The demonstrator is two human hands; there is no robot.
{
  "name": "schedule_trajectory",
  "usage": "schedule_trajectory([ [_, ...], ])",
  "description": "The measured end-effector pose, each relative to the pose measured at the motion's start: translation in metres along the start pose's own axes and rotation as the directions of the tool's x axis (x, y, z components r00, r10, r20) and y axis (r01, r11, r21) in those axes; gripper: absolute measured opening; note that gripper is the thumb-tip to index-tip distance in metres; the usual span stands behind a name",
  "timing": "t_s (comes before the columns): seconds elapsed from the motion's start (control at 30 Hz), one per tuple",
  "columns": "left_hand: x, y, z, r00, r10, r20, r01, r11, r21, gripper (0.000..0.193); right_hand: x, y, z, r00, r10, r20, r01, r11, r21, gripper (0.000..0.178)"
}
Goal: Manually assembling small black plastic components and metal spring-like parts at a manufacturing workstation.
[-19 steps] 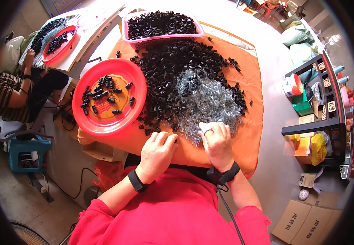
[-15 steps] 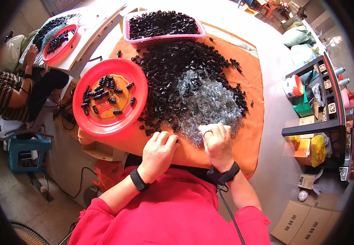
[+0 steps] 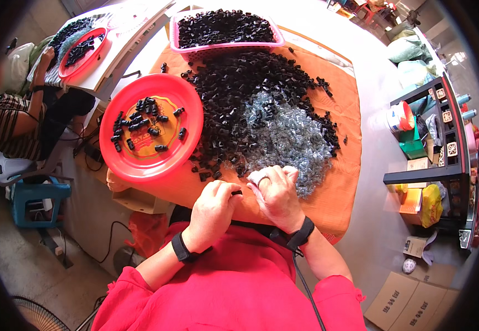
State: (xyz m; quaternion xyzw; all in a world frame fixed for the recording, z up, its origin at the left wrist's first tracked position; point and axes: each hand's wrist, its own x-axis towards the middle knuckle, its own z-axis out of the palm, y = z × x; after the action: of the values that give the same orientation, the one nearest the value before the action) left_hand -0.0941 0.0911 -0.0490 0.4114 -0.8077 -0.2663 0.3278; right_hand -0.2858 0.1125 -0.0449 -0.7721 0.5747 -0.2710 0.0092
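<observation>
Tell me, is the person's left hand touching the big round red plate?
Apart. The head view shows it: a strip of orange cloth lies between the left hand and the red plate.

The cloth (image 3: 341,182) is coloured in bright orange. Black is shown by the heaped small moulded pieces (image 3: 223,99), and the same black is seen on the piece (image 3: 237,192) at the left hand (image 3: 213,207). The heap of clear parts (image 3: 292,146) is tinted in silvery grey-blue. The round plate (image 3: 188,102) is bordered in red, and its middle is filled with yellow-orange, marked by a red printed pattern. The basket (image 3: 228,51) is coloured in pink. The wearer's shirt (image 3: 223,292) is dyed in plain pinkish red, and the wristbands (image 3: 180,246) are made in black. The co-worker's shirt (image 3: 8,129) is striped in dark and light. The stool (image 3: 40,191) is coloured in blue.
</observation>
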Motion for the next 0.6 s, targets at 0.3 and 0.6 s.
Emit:
schedule_trajectory([
  [0.3, -0.003, 0.008, -0.017, 0.89, -0.32, 0.324, 0.455, 0.666, -0.591, 0.017, 0.006, -0.006, 0.007, 0.995, 0.042, 0.091, -0.031, 0.992, -0.121, 0.019],
  [0.6, -0.008, -0.01, -0.017, 0.745, -0.232, 0.625, 0.652, 0.057, -0.756, 0.025, 0.001, 0.006, -0.002, 0.998, 0.047, -0.031, -0.049, 0.997, -0.068, 0.02],
])
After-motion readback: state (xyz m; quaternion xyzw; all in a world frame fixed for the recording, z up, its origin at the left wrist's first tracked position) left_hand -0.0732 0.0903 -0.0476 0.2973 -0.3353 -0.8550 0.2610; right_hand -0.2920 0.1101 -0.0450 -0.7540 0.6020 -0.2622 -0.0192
